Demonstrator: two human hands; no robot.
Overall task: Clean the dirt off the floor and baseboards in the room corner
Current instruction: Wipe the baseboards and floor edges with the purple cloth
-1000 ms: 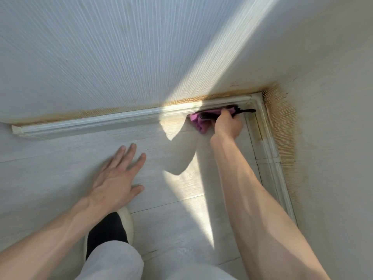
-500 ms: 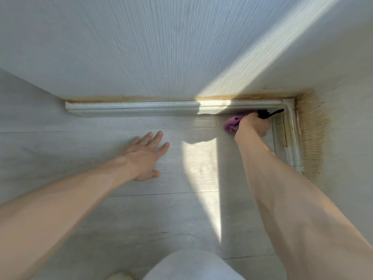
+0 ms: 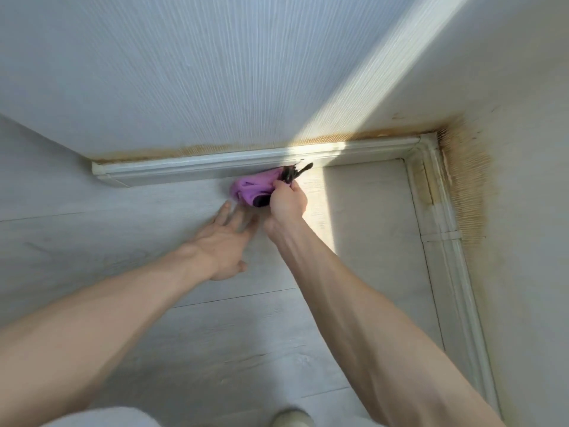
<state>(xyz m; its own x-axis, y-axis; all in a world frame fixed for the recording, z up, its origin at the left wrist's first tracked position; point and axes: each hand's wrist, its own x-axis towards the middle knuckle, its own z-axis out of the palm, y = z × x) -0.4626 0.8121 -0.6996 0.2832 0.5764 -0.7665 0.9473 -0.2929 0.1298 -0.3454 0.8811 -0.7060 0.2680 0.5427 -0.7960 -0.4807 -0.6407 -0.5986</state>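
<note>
My right hand (image 3: 288,201) grips a purple cloth (image 3: 251,189) with a black trim, pressed on the pale wood-look floor (image 3: 215,349) at the foot of the back white baseboard (image 3: 197,167). My left hand (image 3: 221,241) lies flat on the floor with straight fingers, just below and left of the cloth. A second baseboard (image 3: 443,241) runs along the right wall and meets the first in the corner (image 3: 426,143). Brown stains line the wall above both baseboards (image 3: 465,186), and a yellowish smear marks the right baseboard near the corner.
A band of sunlight (image 3: 317,192) crosses the wall and floor right of my right hand. The toe of a light shoe (image 3: 291,419) and a white-clad knee (image 3: 101,419) show at the bottom edge. The back baseboard ends at a wall edge at the left (image 3: 98,171).
My right hand has dragged the cloth leftward along the back baseboard, away from the corner. My left hand has moved up to just beside the cloth.
</note>
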